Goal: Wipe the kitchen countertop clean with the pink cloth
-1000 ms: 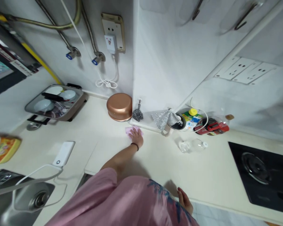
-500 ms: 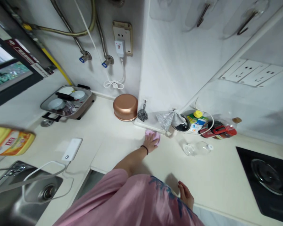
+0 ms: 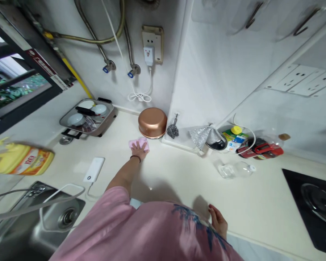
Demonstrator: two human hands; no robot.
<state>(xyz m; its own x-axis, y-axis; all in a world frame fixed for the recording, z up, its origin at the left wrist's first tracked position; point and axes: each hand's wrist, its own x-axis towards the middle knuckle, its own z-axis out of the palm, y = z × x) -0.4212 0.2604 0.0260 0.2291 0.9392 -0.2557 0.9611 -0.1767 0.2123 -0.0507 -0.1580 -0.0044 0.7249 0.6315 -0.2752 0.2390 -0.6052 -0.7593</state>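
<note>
My left hand [image 3: 140,149] reaches far across the cream counter [image 3: 179,177], with its fingers spread flat on a pink cloth [image 3: 134,143]. A black band circles that wrist. The cloth lies just in front and left of an upturned copper pot [image 3: 152,122]. Close to my body, my right hand [image 3: 219,223] rests on the counter's front edge. Its fingers are loosely bent and hold nothing. My pink garment hides the lower arms.
A steel scourer [image 3: 172,130] and silver cloth [image 3: 199,136] sit on a ledge by the wall. A clear bottle [image 3: 236,169] lies right of centre, near packets and a lid. The left has a white power bank [image 3: 94,169], sink [image 3: 29,228], yellow bottle [image 3: 21,163] and dish pan [image 3: 88,117]. The black stove [image 3: 315,203] is right.
My left hand slid the pink cloth right along the ledge, then back left to in front of the copper pot. My right hand stayed at the counter edge.
</note>
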